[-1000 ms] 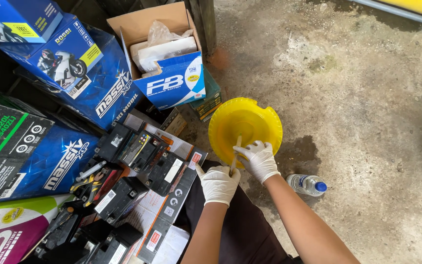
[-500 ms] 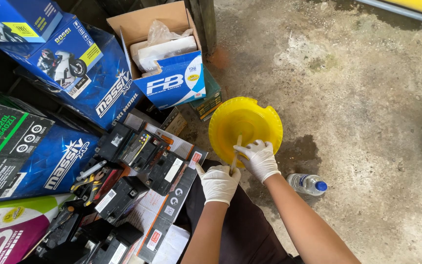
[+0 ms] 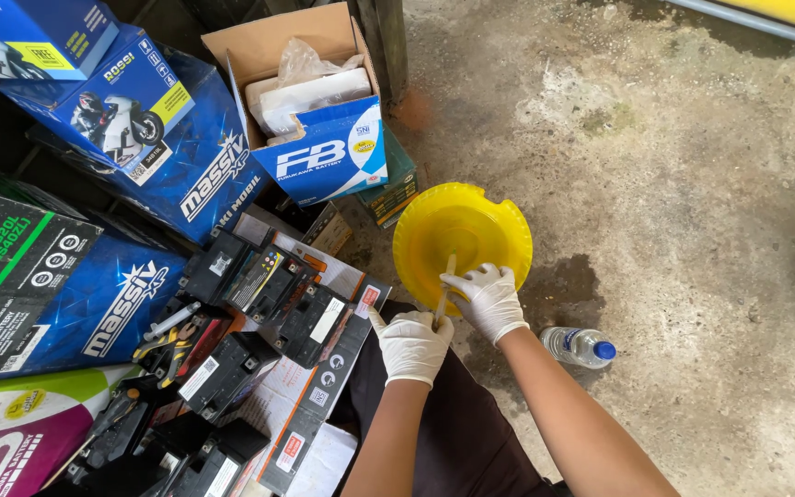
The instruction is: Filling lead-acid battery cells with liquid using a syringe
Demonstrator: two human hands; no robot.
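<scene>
Little has shifted in the last second: both gloved hands stay over the near rim of the yellow basin (image 3: pixel 463 235), which has kept its place on the stained concrete floor (image 3: pixel 692 184), and only the thin pale stick (image 3: pixel 443 287) has tipped slightly. Blue and black cartons (image 3: pixel 140 138) crowd the floor's far-left corner and run out of view at the left edge, so their full stack is cut off. An open cardboard box (image 3: pixel 310 110) with a white block and crumpled plastic inside stands just beyond the basin. Black batteries (image 3: pixel 269 294) lie in rows on flattened card along the left side, the nearest ones lost at the bottom edge. The right hand (image 3: pixel 487 300) is closed around the stick, whose upper end reaches into the basin. The left hand (image 3: pixel 413 345) is curled, thumb out, at the stick's lower end; whether it truly grips it cannot be told, since the fingers hide the contact. A clear water bottle (image 3: pixel 579 346) with a blue cap lies on its side near the right forearm.
</scene>
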